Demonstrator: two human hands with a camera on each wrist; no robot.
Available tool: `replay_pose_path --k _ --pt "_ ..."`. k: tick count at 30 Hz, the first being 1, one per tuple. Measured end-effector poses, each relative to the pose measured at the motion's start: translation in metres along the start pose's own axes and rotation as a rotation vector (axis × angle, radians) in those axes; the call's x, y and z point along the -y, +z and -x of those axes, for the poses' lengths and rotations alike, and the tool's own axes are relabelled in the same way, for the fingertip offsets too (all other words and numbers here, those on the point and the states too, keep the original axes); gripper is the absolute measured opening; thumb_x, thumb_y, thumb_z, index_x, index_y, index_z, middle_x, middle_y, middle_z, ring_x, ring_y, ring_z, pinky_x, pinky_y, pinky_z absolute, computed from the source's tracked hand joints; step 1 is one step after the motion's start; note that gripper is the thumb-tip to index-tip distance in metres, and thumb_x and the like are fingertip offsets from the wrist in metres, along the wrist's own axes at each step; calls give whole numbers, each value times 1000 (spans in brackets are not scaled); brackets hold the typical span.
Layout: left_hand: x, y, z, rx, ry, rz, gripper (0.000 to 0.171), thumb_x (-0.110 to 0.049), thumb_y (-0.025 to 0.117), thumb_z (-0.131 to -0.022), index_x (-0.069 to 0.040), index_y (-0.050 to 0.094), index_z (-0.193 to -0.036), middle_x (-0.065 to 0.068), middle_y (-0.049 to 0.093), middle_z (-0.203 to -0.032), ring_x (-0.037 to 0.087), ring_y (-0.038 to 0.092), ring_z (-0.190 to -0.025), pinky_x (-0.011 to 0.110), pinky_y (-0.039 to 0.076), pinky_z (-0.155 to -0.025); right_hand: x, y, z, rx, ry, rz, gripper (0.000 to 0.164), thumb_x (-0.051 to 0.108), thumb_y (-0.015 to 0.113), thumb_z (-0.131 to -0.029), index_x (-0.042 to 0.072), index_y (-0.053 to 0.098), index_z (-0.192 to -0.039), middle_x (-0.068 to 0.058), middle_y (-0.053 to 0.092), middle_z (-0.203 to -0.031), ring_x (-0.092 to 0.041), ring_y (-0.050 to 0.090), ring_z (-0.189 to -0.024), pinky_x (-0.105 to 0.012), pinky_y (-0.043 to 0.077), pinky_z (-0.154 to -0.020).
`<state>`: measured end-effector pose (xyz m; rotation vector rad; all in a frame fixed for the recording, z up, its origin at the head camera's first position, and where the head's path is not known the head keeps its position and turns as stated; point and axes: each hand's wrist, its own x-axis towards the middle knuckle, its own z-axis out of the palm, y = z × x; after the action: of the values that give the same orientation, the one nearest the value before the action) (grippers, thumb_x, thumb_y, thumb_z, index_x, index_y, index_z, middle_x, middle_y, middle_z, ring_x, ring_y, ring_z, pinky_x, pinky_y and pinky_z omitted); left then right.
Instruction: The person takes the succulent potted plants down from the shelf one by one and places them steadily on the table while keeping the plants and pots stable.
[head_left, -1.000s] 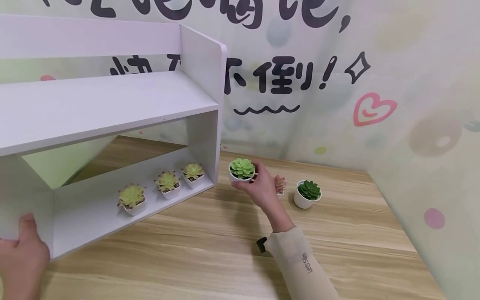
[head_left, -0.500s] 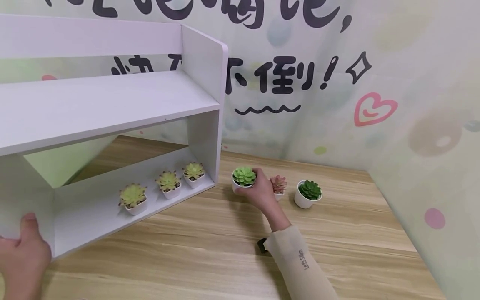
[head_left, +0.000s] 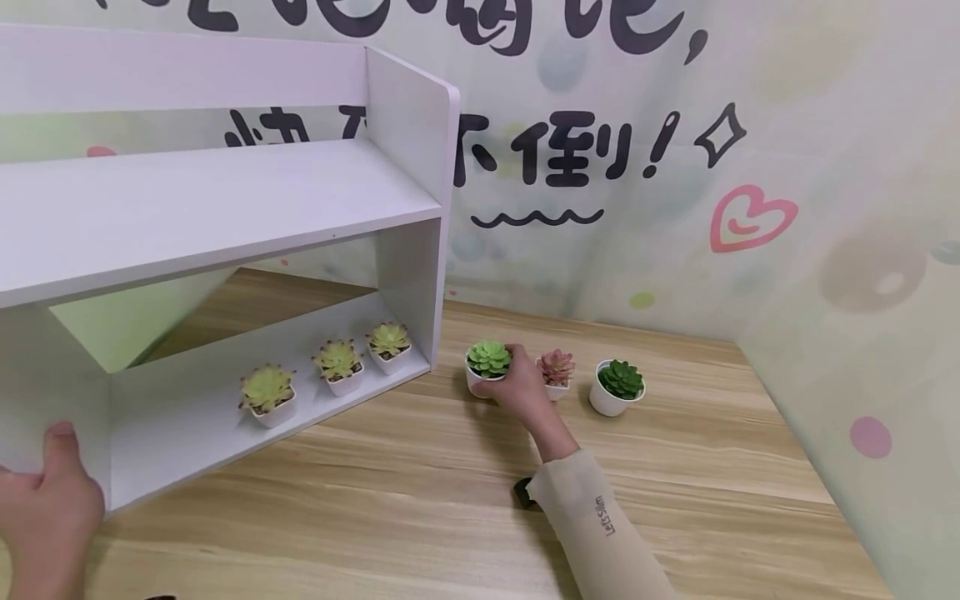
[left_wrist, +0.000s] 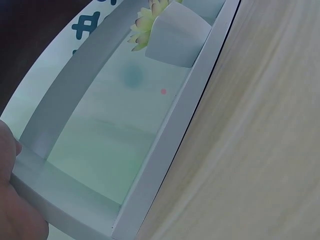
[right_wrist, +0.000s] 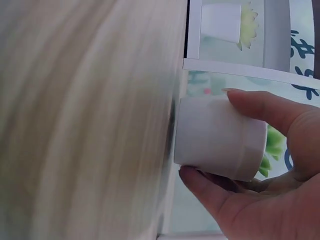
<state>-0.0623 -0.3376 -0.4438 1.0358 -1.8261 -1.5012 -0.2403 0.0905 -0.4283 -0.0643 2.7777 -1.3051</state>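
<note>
My right hand (head_left: 522,387) grips a round white pot with a bright green succulent (head_left: 488,357), thumb on one side and fingers on the other. In the right wrist view the white pot (right_wrist: 215,135) stands upright with its base right at the tabletop. A reddish succulent (head_left: 556,367) in a white pot sits just right of that hand, partly behind it. Beyond it is a dark green succulent (head_left: 621,380) in a round pot. At far left, my left hand (head_left: 48,508) holds the side panel of a white shelf (head_left: 210,187), thumb on the inner face.
Three yellow-green succulents in square white pots, the nearest one (head_left: 267,392) included, stand in a row on the shelf's bottom board. A small black object (head_left: 523,492) shows beside the right cuff. The patterned wall (head_left: 675,275) rises behind the wooden table (head_left: 360,508).
My right hand has lowered the bright green succulent to the table and shifted slightly right. The reddish succulent shows more fully. My left hand stays on the shelf's side panel.
</note>
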Motion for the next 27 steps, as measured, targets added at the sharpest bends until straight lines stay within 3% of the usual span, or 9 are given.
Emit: replay_pose_path --k 7,10,15,17,20,24,27 --pt "0 0 1 -8 1 9 51 -34 44 -106 -30 30 -154 -32 43 -110 -11 44 -113 1 33 -105 -3 2 -1 3 -6 3 82 15 86 -77 -6 43 -144 -25 57 -139 -38 56 -129 -50 47 -111" --pt "3 0 -1 -12 13 10 50 -34 44 -106 -29 30 -154 -32 43 -111 -10 44 -114 5 32 -109 -5 2 -1 0 -16 -5 83 15 86 -77 -5 43 -144 -25 57 -139 -38 56 -129 -50 47 -111" --pt "3 -1 -2 -8 3 1 51 -35 42 -106 -30 29 -155 -32 41 -112 -9 43 -119 17 28 -120 -3 3 -1 -8 -34 14 98 24 91 -74 -3 35 -151 -25 54 -143 -38 54 -132 -52 44 -113" --pt "3 0 -3 -19 21 -1 52 -34 42 -106 -32 26 -156 -30 42 -120 -7 43 -124 22 28 -122 1 2 0 -18 -47 25 103 27 91 -74 -2 33 -154 -24 52 -146 -39 52 -134 -53 43 -114" --pt "3 0 -4 -31 35 1 54 -34 42 -106 -36 21 -156 -28 41 -128 -6 42 -126 23 29 -123 9 -2 4 -52 -89 33 102 28 90 -76 0 33 -154 -23 49 -150 -39 50 -137 -54 43 -114" --pt "-2 4 0 -67 106 0 59 -32 41 -106 -37 14 -158 -22 39 -140 0 41 -135 24 29 -123 23 -9 13 -101 -143 12 96 27 89 -78 4 35 -155 -19 48 -153 -38 46 -142 -55 43 -114" --pt "-4 7 4 -82 151 6 56 -29 41 -106 -31 20 -159 -20 42 -140 2 42 -136 25 30 -123 33 -11 19 -124 -184 -32 91 24 87 -80 8 38 -154 -15 51 -151 -35 45 -143 -53 44 -114"
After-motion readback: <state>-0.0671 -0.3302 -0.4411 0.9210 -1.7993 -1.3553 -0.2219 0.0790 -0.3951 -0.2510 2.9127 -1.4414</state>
